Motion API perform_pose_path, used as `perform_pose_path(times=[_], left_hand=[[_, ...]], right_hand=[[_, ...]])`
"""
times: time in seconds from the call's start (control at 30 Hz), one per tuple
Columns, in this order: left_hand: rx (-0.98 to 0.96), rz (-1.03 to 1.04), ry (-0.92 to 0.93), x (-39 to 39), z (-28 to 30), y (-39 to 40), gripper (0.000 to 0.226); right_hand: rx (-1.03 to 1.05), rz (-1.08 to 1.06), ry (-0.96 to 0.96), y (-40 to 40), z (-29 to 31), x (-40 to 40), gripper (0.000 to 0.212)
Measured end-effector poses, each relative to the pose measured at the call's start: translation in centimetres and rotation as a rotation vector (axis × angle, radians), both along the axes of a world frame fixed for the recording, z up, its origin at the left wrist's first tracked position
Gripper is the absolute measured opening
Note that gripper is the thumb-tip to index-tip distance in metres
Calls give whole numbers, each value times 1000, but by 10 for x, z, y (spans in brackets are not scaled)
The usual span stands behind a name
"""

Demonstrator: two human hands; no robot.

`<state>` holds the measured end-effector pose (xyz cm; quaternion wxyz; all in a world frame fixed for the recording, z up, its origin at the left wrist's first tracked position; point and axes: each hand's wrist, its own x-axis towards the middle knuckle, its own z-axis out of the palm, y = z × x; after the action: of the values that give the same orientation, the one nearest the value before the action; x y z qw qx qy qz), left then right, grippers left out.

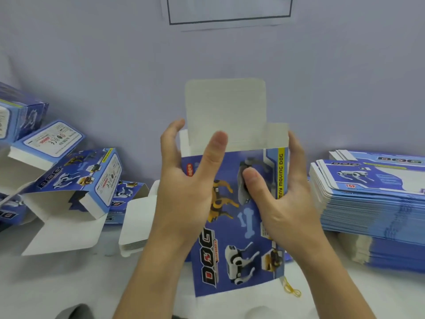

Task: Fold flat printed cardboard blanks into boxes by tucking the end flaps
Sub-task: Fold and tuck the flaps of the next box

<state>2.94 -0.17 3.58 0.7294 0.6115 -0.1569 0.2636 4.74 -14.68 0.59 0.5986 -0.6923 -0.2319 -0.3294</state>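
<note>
A tall stack of flat blanks (377,199) waits at right and folded boxes (76,178) pile at left as a person holds a blue printed box (232,217) upright at the table's centre, left hand (188,180) and right hand (276,194) gripping its sides, thumbs on the front; squaring the walls first should let the raised top flap (225,107) tuck cleanly

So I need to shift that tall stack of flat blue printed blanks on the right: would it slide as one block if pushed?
Probably not. The tall stack of flat blue printed blanks holds many loose glossy sheets, edges already uneven, so it would likely shear and fan out. It also looks heavy.
</note>
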Motion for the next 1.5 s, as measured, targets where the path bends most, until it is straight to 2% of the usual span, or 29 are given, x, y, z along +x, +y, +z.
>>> perform_pose_path(times=[0.23,0.4,0.53,0.6,0.67,0.73,0.8,0.9,0.97,1.03,1.1,1.17,1.3,1.33,1.4,1.43,1.5], left_hand=[[-44,182,-114,3,-6,2,77],[18,171,-198,-1,-8,-11,52],[104,249,-236,1,-9,-15,34],[102,257,-209,0,-7,-15,35],[32,229,-153,1,-8,-16,46],[-27,213,-132,2,-9,-16,45],[-21,190,-131,2,-9,-16,37],[6,115,-107,-1,-6,-16,16],[-27,28,-65,-1,-7,-16,12],[-60,-36,-49,0,-8,-15,37],[-77,-77,-33,0,-8,-15,61],[-72,-97,-40,-1,-7,-16,55],[-107,-60,-117,-4,-5,-16,11],[-141,-59,-147,-4,-7,-15,18],[-235,-100,-152,-5,-10,-16,37],[-265,-103,-138,-5,-11,-16,40],[-224,-72,-139,-5,-14,-15,29]], right_hand=[[-111,141,-64,-2,14,-13,75],[-69,104,-40,-6,15,-10,72],[-39,99,-16,-7,10,-5,60],[-23,152,25,-7,11,-8,52],[29,254,82,-7,15,-14,42],[107,306,152,-6,20,-18,41],[134,237,178,-6,25,-18,44],[155,106,159,-8,30,-15,20],[174,84,198,-11,28,-12,12],[212,87,258,-12,27,-12,21],[213,101,298,-12,28,-13,47],[193,137,315,-11,30,-15,54],[244,232,294,-11,29,-18,30],[283,284,288,-12,28,-19,29],[340,396,287,-13,27,-21,40],[346,422,288,-14,28,-19,49],[212,382,305,-19,30,-14,57]])
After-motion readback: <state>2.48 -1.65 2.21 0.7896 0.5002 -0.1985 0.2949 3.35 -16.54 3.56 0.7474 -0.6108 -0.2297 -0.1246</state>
